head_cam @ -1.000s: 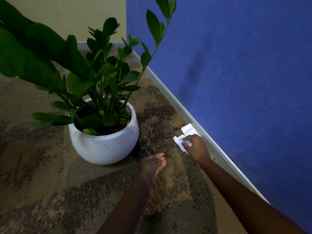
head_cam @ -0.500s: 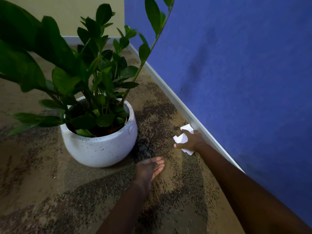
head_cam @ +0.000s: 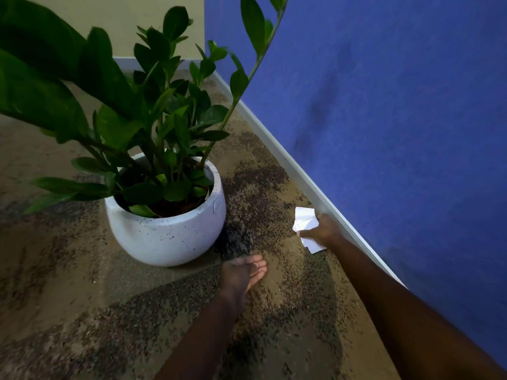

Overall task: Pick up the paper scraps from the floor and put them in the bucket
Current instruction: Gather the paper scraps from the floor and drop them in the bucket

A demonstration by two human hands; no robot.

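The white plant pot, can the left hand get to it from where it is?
Probably yes. The left hand is open and empty, just beside the white plant pot, with only bare floor between them. The right hand is busy holding the paper scraps by the baseboard.

Your left hand [head_cam: 241, 272] and right hand [head_cam: 325, 230] are bare, with no gloves, rings or watch showing. Both of your forearms are uncovered too; no sleeve reaches into view on either one.
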